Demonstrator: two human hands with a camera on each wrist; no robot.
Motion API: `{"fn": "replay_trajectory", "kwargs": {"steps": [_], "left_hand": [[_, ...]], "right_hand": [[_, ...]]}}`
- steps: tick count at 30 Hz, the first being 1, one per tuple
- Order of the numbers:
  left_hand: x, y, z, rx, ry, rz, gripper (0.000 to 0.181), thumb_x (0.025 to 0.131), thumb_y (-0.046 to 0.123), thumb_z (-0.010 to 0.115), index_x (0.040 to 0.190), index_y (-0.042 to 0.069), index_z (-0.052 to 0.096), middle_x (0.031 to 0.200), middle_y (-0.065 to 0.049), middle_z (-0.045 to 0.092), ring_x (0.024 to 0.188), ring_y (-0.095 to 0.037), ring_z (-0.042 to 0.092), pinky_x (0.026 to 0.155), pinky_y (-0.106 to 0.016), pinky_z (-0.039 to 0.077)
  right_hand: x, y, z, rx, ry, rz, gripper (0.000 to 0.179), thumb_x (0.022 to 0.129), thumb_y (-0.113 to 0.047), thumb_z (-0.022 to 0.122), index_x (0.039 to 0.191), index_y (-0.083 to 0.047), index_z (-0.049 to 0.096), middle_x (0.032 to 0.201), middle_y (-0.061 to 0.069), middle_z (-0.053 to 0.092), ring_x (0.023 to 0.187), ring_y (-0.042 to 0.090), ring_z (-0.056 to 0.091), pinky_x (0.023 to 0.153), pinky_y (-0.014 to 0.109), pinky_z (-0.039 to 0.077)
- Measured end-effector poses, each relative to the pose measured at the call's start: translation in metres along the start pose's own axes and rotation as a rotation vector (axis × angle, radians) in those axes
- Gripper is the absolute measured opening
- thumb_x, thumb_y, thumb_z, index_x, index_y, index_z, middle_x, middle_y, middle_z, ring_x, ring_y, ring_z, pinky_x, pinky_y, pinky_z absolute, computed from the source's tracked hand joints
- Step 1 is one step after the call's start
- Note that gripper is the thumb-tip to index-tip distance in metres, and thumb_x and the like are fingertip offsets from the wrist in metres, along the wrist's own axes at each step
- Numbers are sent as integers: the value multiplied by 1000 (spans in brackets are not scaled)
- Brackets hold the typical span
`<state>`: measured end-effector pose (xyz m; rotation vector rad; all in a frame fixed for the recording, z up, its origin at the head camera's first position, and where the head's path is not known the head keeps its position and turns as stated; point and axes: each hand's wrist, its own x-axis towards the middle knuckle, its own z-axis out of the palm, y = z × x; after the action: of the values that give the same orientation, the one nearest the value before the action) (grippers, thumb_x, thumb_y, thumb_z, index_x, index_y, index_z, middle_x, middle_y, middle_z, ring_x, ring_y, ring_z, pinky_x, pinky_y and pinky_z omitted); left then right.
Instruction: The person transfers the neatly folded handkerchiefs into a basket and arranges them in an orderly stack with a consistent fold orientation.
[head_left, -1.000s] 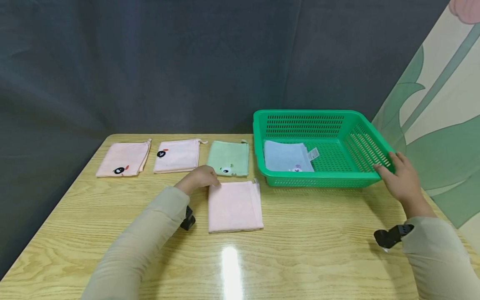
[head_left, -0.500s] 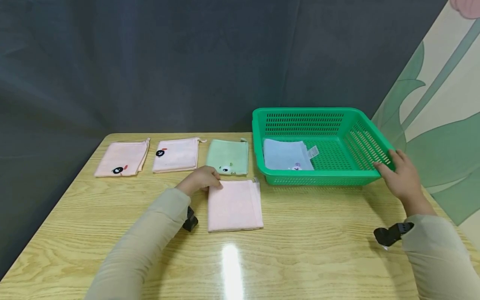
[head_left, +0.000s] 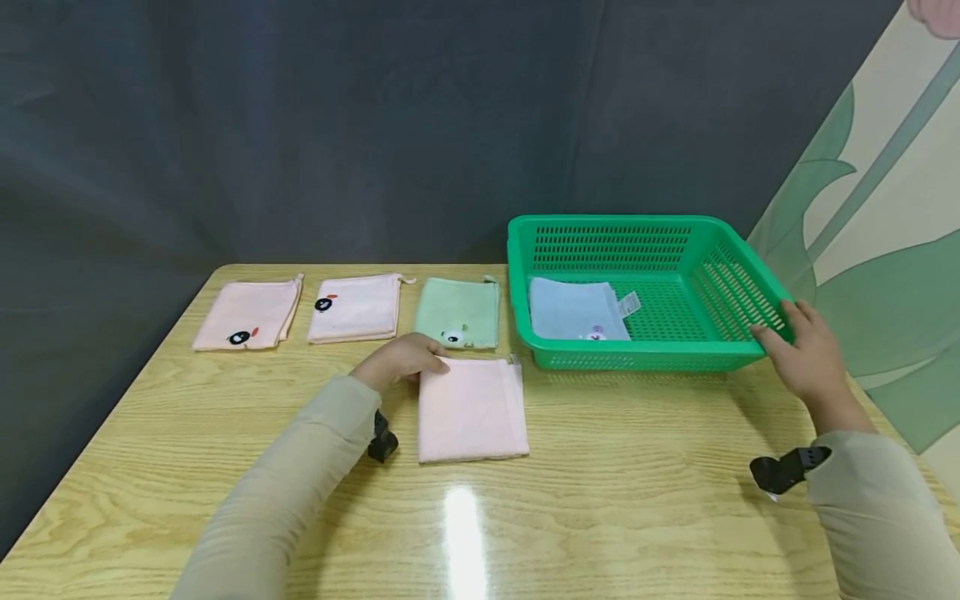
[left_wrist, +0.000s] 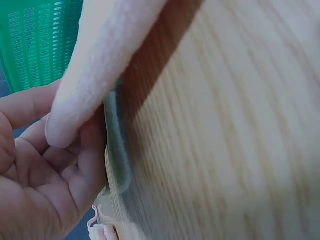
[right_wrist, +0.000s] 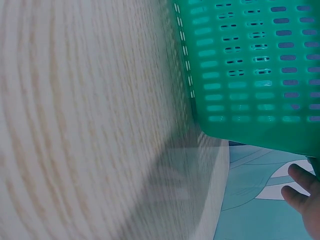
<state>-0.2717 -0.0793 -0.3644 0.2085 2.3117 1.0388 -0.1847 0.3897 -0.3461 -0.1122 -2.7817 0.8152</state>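
Observation:
A folded pale pink towel (head_left: 472,412) lies at the middle of the table, and my left hand (head_left: 397,362) pinches its far left corner. In the left wrist view the towel's thick fold (left_wrist: 92,75) sits between thumb and curled fingers, raised over the wood with a shadow beneath. At the right, my right hand (head_left: 810,362) holds the near right corner of a green plastic basket (head_left: 660,350), thumb on the rim. A folded light blue towel (head_left: 566,307) with a white tag lies inside the basket, at its left. The right wrist view shows the basket's slotted wall (right_wrist: 250,70) and some fingertips (right_wrist: 295,195).
Behind the near towel lies a folded green towel (head_left: 459,308) with an embroidered face. Two more folded pink towels, a middle one (head_left: 363,312) and a far-left one (head_left: 251,308), continue that row. A dark curtain (head_left: 375,133) hangs behind the wooden table (head_left: 600,500).
My left thumb has slid slightly further right over the near pink towel's corner. The right hand keeps its place on the basket; the whole view shifts a little.

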Motion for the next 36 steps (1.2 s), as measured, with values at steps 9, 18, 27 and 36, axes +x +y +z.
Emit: {"fn": "replay_trajectory", "kwargs": {"steps": [9,18,27,36], "left_hand": [[-3,-1,0,-136,-24,30,30,84,7,54,113,0,53,104,-12,53,79,-18,52,69,-31,44],[-8,3,-3,-204,-13,121,24,83,5,54,106,-1,56,96,-10,55,70,-16,51,62,-30,44],[-17,5,-6,-246,58,163,24,83,7,56,107,0,57,103,-11,54,72,-17,51,61,-30,44],[-30,10,-14,-279,79,216,22,84,7,56,103,-2,56,97,-8,53,74,-16,49,65,-30,43]], "right_hand": [[-1,2,1,4,-9,5,62,92,-29,33,135,5,4,137,28,-5,120,49,-3,88,64,4],[-1,2,2,7,-12,12,62,92,-29,33,136,4,3,138,27,-6,120,49,-3,88,64,4],[0,1,1,9,-17,9,62,93,-29,32,136,4,3,138,27,-6,120,49,-4,88,64,3],[1,1,0,7,-16,10,62,93,-29,33,135,4,3,137,28,-5,121,49,-4,88,64,3]]}}
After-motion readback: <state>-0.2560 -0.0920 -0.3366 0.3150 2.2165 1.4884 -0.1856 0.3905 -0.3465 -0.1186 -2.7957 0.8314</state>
